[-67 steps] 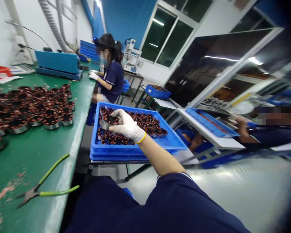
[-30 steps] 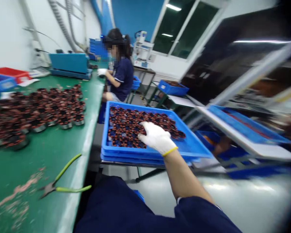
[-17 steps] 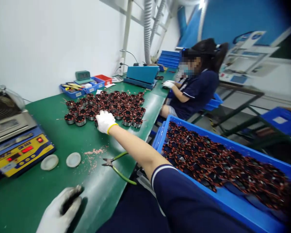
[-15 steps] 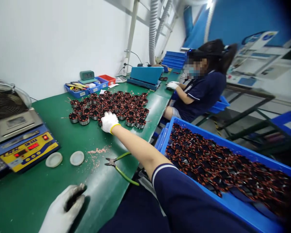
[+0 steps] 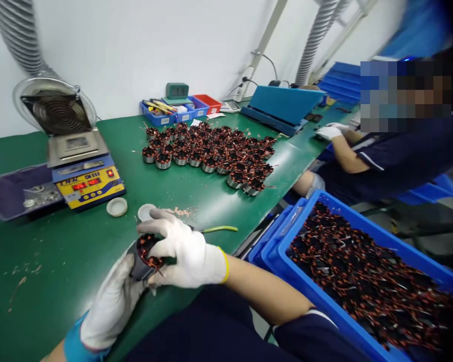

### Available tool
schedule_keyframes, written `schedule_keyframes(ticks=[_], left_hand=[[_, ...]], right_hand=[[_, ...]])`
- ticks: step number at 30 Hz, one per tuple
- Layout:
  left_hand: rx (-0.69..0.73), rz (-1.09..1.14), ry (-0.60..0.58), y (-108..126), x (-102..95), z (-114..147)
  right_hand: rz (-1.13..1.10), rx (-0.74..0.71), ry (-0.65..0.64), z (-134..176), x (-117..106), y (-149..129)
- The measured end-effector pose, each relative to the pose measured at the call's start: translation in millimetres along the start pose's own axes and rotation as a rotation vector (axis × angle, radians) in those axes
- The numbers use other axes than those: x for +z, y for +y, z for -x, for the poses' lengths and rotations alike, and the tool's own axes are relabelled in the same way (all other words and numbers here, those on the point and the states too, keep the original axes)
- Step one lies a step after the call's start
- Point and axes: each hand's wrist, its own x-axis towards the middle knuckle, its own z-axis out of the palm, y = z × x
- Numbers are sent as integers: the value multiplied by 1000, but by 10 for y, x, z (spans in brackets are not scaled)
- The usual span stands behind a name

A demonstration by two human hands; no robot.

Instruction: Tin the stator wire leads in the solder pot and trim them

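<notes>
Both my hands wear white gloves and hold one motor stator [image 5: 148,254], a metal ring wound with copper wire, just above the near edge of the green bench [image 5: 79,241]. My left hand [image 5: 111,304] cups it from below. My right hand [image 5: 183,249] grips it from the right side and top. Many more stators [image 5: 211,151] stand in a group farther back on the bench. A blue bin [image 5: 324,301] on my right is full of stators.
A yellow-and-blue solder pot unit [image 5: 85,173] with a fan [image 5: 56,110] stands at the left. Two white lids [image 5: 117,206] and green-handled cutters [image 5: 219,229] lie nearby. A co-worker [image 5: 392,151] sits at the right. Small parts bins [image 5: 181,108] line the wall.
My right hand left the blue bin, reached to the stator group on the bench, then came back to join my left hand on one stator. My view turned left and down.
</notes>
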Motion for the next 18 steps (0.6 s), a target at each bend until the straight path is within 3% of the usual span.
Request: schedule_keyframes(ticks=[2, 5, 7, 9, 12, 15, 18], left_hand=[[31, 39, 78, -4, -33, 62], [-35, 118, 161, 25, -115, 132], [-99, 202, 266, 36, -172, 152], [-113, 243, 347, 26, -225, 153], [-77, 220, 371, -6, -273, 138], [-53, 211, 353, -13, -256, 130], [-57, 234, 308, 15, -193, 135]], right_hand=[[-160, 80, 91, 78, 71, -12], [-653, 436, 185, 175, 69, 52], [-938, 691, 195, 206, 63, 75], [-1095, 824, 155, 199, 90, 54], [-1120, 810, 187, 133, 169, -20], [-1004, 782, 244, 63, 209, -70], [-849, 714, 207, 20, 157, -80]])
